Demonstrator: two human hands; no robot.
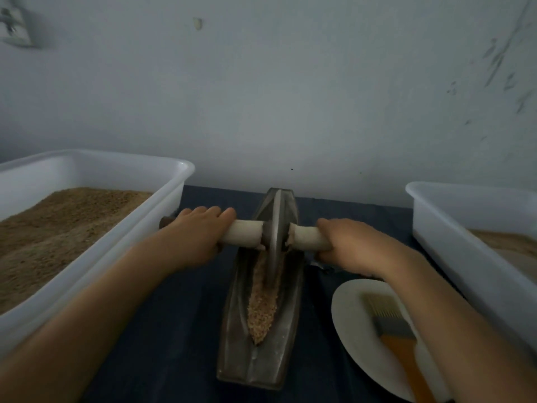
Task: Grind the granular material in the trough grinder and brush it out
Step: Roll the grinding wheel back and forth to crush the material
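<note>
Dark cloth (180,330): two tubs (96,242), one grinder (261,330); both hands (197,237) grip its axle (241,232).

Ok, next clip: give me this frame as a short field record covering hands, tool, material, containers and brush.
left hand: grips the left handle
right hand: grips the right handle
grinding wheel: upright in the trough grinder, toward its far end
granular material: lies along the groove, near side of the wheel
left tub: holds brown grain
right tub: holds some pale material
brush: unused, on the white plate
</note>
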